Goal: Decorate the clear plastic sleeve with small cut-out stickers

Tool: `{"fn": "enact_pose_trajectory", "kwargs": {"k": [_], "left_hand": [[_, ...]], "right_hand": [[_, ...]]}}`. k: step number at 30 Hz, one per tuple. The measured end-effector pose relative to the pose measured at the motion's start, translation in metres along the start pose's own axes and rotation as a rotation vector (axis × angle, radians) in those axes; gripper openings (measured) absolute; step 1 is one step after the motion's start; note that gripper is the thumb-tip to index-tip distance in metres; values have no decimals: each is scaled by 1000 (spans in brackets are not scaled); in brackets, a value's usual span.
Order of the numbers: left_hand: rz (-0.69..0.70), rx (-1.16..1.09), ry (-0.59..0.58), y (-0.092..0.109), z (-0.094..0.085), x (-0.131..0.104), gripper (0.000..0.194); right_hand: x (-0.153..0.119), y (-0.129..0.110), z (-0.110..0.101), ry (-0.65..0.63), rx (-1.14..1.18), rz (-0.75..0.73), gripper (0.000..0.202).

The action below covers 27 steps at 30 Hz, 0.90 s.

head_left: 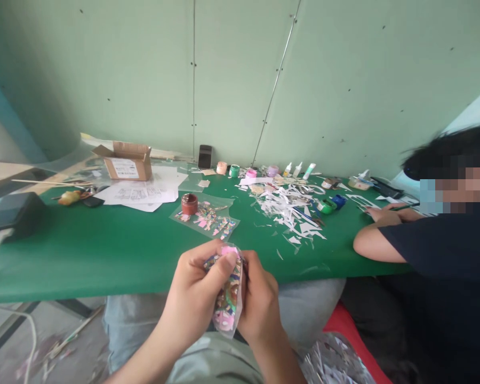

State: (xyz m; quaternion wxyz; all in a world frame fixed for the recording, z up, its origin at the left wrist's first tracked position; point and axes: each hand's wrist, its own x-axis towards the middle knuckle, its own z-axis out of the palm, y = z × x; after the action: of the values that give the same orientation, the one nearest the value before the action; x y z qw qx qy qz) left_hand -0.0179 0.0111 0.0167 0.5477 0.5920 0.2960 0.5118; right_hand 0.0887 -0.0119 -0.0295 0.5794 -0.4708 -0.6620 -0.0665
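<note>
Between my two hands, just in front of the table edge, is a clear plastic packet (228,296) with colourful pieces and pink bits showing through. My left hand (198,288) grips its left side, thumb pressed on the upper face. Along the other side, my right hand (260,298) is closed on the packet; some of its fingers are hidden. Beyond the hands, a clear plastic sheet (228,229) lies on the green table (124,256), scattered with similar small coloured and pink pieces. An open jar of reddish-brown paint (189,205) stands on that sheet.
White paper scraps (292,208) are heaped right of centre, with open green (327,206) and blue (338,201) paint pots beside them. A cardboard box (128,164) and printed papers (144,192) lie back left. A co-worker (436,250) sits at right, arms on the table.
</note>
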Motion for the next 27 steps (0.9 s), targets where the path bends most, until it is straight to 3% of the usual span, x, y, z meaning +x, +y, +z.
{"fn": "enact_pose_trajectory", "kwargs": {"k": [9, 21, 27], "left_hand": [[31, 67, -5, 7, 3, -2, 39], [182, 332, 1, 9, -5, -2, 35], [133, 314, -71, 11, -6, -2, 35]], "right_hand": [[-8, 1, 5, 77, 18, 18, 13], [1, -2, 0, 21, -27, -20, 9], [1, -4, -2, 6, -60, -18, 9]]}}
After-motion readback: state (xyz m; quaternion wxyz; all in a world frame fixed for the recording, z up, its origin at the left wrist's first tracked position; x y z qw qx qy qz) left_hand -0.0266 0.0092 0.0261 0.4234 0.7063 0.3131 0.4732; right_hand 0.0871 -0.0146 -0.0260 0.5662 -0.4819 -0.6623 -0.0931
